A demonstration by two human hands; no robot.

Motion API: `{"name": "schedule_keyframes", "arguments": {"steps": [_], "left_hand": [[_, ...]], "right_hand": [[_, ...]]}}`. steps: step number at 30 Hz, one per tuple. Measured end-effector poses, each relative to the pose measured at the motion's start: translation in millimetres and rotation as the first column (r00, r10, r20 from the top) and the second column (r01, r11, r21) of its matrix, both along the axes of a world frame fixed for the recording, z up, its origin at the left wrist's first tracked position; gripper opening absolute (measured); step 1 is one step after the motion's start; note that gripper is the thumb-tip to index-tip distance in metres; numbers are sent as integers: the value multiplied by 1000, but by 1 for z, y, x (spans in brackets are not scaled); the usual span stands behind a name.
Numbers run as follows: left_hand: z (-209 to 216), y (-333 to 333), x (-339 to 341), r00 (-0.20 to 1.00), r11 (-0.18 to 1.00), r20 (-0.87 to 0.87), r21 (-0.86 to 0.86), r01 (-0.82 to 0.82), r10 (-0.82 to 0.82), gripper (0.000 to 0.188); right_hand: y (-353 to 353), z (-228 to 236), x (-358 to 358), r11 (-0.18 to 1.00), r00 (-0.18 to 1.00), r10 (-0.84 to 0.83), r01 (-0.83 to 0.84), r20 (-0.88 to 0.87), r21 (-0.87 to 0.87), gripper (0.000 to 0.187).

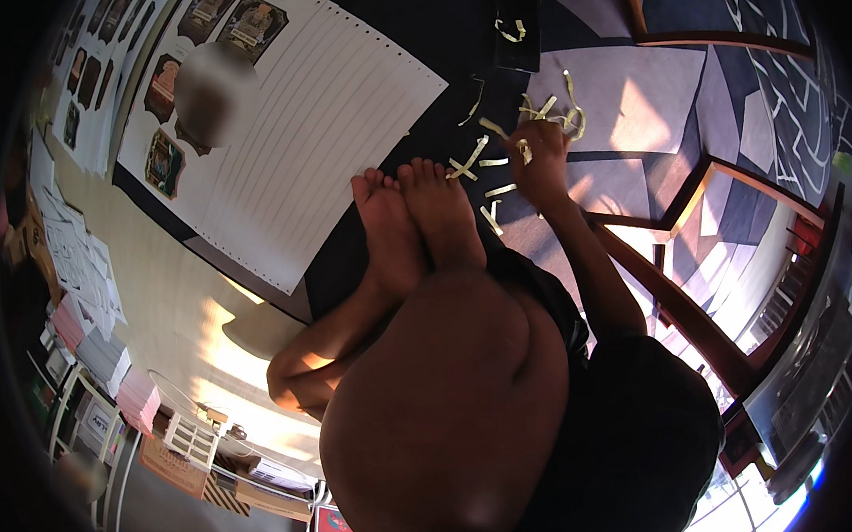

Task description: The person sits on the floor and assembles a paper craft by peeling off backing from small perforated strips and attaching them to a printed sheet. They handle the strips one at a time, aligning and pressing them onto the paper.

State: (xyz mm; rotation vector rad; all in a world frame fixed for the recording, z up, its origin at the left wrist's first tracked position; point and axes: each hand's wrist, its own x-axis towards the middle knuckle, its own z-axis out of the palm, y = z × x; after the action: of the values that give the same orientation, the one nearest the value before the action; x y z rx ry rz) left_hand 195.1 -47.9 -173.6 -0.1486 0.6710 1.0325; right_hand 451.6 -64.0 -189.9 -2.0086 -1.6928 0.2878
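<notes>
My right hand (540, 161) reaches out over the dark floor covering, its fingers curled down among thin pale yellow strips (467, 166). One short strip (524, 151) shows against the fingers and looks gripped by them; the fingertips are partly hidden. Several more strips lie scattered and crossed around the hand, and a longer curled strip (574, 111) lies just beyond it. My left hand does not show. Beside my bare feet (415, 210) lies a large white lined sheet (345, 109) with small holes along its edge and dark ornate labels (252, 30) on its far left part.
A dark box-like object (516, 38) with a strip on it stands at the far side. Wooden frame bars (671, 304) run along the right, beside patterned grey and purple cloth (650, 99). Paper stacks (74, 259) and a white rack (190, 437) are at the left.
</notes>
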Motion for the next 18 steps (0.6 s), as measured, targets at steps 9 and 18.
{"name": "schedule_keyframes", "arguments": {"steps": [9,18], "left_hand": [[6,7,2,995,991,38,-102,-85,89,27],[86,6,-16,526,941,-840,65,332,-128,21]], "right_hand": [[-7,29,-33,913,295,-390,1,-872,-408,20],[4,46,-100,813,380,-108,-498,-919,-302,16]]}}
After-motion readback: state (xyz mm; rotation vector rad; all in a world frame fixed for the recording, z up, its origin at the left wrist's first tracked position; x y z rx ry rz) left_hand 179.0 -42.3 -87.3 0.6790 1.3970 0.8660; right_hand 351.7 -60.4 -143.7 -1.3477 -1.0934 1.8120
